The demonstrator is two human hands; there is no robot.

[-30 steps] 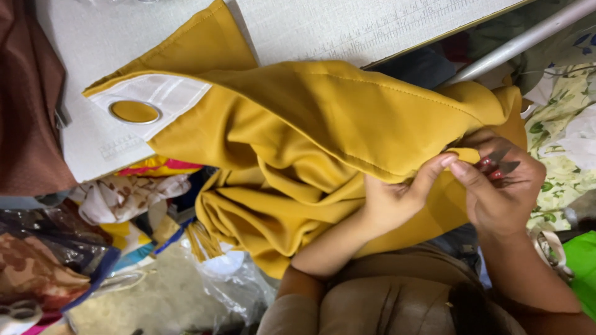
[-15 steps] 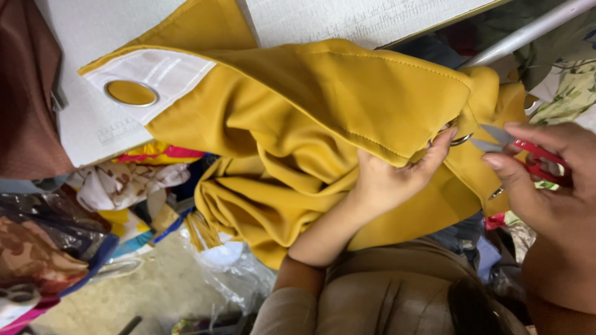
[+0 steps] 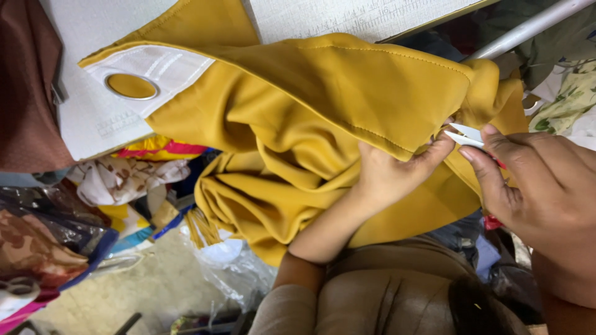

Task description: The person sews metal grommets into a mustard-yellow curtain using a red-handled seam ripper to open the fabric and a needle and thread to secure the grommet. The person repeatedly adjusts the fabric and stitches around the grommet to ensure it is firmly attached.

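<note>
A mustard-yellow curtain [image 3: 323,105] with a white header band and a metal-ringed eyelet [image 3: 131,86] lies bunched across the work surface. My left hand [image 3: 391,174] pinches its stitched hem near the right edge. My right hand [image 3: 540,180] holds small thread snips [image 3: 464,136] with pale blades and a red handle. The blade tips sit right at the hem, beside my left fingertips. My right fingers hide most of the handle.
A white board [image 3: 93,124] lies under the curtain at the top left, with brown cloth [image 3: 28,93] beside it. Patterned fabric scraps and plastic bags [image 3: 124,186] pile up at the lower left. A metal rod [image 3: 528,28] and floral cloth [image 3: 568,99] are at the upper right.
My right hand drew away to the right with the snips, then came back, so the blades are at the hem again. My left hand kept its grip on the curtain.
</note>
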